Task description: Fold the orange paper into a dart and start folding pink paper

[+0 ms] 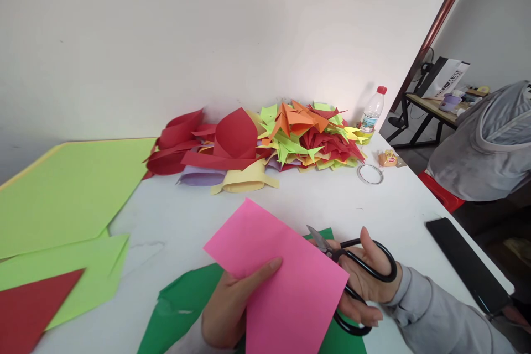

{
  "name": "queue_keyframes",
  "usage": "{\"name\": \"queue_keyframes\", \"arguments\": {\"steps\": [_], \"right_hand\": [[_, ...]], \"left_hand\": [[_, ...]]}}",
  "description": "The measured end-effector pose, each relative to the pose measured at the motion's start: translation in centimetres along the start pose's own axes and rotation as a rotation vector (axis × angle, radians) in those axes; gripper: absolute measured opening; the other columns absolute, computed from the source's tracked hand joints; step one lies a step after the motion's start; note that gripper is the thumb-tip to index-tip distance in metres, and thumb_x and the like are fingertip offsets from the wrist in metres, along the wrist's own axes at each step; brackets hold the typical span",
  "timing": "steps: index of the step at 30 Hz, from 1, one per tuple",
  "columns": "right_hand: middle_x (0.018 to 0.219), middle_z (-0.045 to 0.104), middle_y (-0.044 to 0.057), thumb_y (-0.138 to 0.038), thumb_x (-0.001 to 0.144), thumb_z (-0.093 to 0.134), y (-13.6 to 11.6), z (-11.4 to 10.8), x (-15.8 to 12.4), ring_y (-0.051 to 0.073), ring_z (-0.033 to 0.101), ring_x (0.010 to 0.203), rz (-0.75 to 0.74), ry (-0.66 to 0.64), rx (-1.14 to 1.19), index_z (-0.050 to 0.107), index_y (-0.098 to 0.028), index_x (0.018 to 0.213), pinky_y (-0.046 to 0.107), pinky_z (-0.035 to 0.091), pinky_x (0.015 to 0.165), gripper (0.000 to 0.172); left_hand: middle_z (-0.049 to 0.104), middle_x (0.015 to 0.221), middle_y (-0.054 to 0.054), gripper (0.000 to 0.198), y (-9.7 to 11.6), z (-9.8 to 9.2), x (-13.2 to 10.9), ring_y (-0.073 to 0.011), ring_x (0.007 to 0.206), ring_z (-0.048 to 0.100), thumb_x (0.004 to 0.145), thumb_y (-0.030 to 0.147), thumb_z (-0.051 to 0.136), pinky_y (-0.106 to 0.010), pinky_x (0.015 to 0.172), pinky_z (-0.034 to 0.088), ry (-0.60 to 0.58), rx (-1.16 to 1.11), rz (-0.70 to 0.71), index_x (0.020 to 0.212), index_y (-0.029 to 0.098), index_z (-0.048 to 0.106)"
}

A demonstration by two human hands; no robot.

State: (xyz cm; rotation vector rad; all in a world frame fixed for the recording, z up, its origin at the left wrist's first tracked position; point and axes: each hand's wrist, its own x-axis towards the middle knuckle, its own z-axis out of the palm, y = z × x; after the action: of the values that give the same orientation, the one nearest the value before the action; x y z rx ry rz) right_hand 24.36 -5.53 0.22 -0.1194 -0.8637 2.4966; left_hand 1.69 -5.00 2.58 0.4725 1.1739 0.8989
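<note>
One left hand point(233, 303) pinches one pink sheet point(288, 282); one right hand point(367, 289) holds one pair of scissors point(334, 254).

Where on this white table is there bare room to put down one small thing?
One free patch is bordered by the lime-green sheets, yellow paper ring, pink sheet and dark-green paper. Another lies between the tape roll, right hand and long black device. Crowded: along the wall, with folded paper shapes, and around the left hand and scissors.

Soft light, faint shadows — edges stretched
</note>
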Motion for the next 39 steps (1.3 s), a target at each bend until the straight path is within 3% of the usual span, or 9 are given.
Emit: {"name": "queue_keyframes", "arguments": {"steps": [4, 6, 11, 21, 29, 35, 39], "right_hand": [[0.068, 0.069, 0.006, -0.089, 0.070, 0.006, -0.2, 0.4, -0.1, 0.010, 0.047, 0.030, -0.034, 0.028, -0.040, 0.012, -0.017, 0.147, 0.019, 0.033, 0.033, 0.105], [0.067, 0.068, 0.005, -0.089, 0.069, 0.004, -0.2, 0.5, -0.1, 0.009, 0.047, 0.030, -0.031, 0.044, -0.066, 0.005, -0.018, 0.149, 0.019, 0.031, 0.034, 0.106], [0.064, 0.067, 0.004, -0.088, 0.069, -0.003, -0.3, 0.4, -0.3, 0.010, 0.047, 0.029, 0.002, 0.099, -0.104, 0.002, -0.019, 0.149, 0.019, 0.031, 0.034, 0.106], [0.066, 0.068, 0.005, -0.086, 0.071, -0.003, -0.3, 0.1, -0.4, 0.011, 0.047, 0.029, -0.007, 0.073, -0.083, -0.002, -0.018, 0.148, 0.019, 0.033, 0.032, 0.104], [0.068, 0.068, 0.006, -0.087, 0.075, 0.018, -0.2, 0.8, 0.2, 0.010, 0.048, 0.030, -0.024, -0.029, -0.037, 0.013, -0.015, 0.146, 0.018, 0.030, 0.033, 0.101], [0.065, 0.065, 0.001, -0.086, 0.076, 0.024, 0.6, 0.8, 0.6, 0.008, 0.044, 0.026, -0.015, 0.086, 0.007, 0.027, -0.015, 0.138, 0.019, 0.029, 0.036, 0.093], [0.063, 0.064, 0.001, -0.086, 0.076, 0.027, 0.6, 0.8, 0.7, 0.007, 0.042, 0.026, -0.021, 0.063, -0.007, 0.030, -0.015, 0.135, 0.019, 0.028, 0.035, 0.093]], "left_hand": [[0.073, 0.067, -0.005, 0.038, 0.2, -0.2, 0.1, -0.0258, 0.058, 0.069, 0.058, 0.026, 0.084, -0.037, 0.060, 0.058, 0.007, 0.023, -0.008, 0.091, 0.015, 0.067], [0.073, 0.068, -0.006, 0.038, 0.3, -0.2, 0.1, -0.0260, 0.058, 0.069, 0.058, 0.026, 0.084, -0.037, 0.059, 0.058, 0.007, 0.023, -0.005, 0.090, 0.015, 0.067], [0.072, 0.066, -0.006, 0.036, 0.4, -0.2, 0.0, -0.0260, 0.056, 0.068, 0.059, 0.026, 0.084, -0.037, 0.058, 0.058, -0.004, 0.030, -0.005, 0.089, 0.015, 0.066], [0.073, 0.071, -0.007, 0.035, 0.6, -0.3, 0.0, -0.0273, 0.060, 0.069, 0.058, 0.029, 0.084, -0.037, 0.058, 0.057, -0.043, 0.028, -0.012, 0.086, 0.015, 0.067], [0.073, 0.068, -0.005, 0.036, 0.3, 0.2, -0.4, -0.0254, 0.058, 0.068, 0.054, 0.026, 0.085, -0.034, 0.054, 0.056, -0.030, 0.014, -0.035, 0.084, 0.016, 0.068], [0.074, 0.071, -0.008, 0.031, -0.5, -0.2, -0.3, -0.0268, 0.060, 0.069, 0.058, 0.029, 0.084, -0.036, 0.060, 0.056, -0.102, 0.016, -0.088, 0.082, 0.014, 0.071], [0.075, 0.076, -0.009, 0.032, -0.9, -0.4, -0.1, -0.0279, 0.063, 0.070, 0.059, 0.030, 0.083, -0.037, 0.062, 0.055, -0.124, 0.001, -0.103, 0.084, 0.015, 0.072]]}}
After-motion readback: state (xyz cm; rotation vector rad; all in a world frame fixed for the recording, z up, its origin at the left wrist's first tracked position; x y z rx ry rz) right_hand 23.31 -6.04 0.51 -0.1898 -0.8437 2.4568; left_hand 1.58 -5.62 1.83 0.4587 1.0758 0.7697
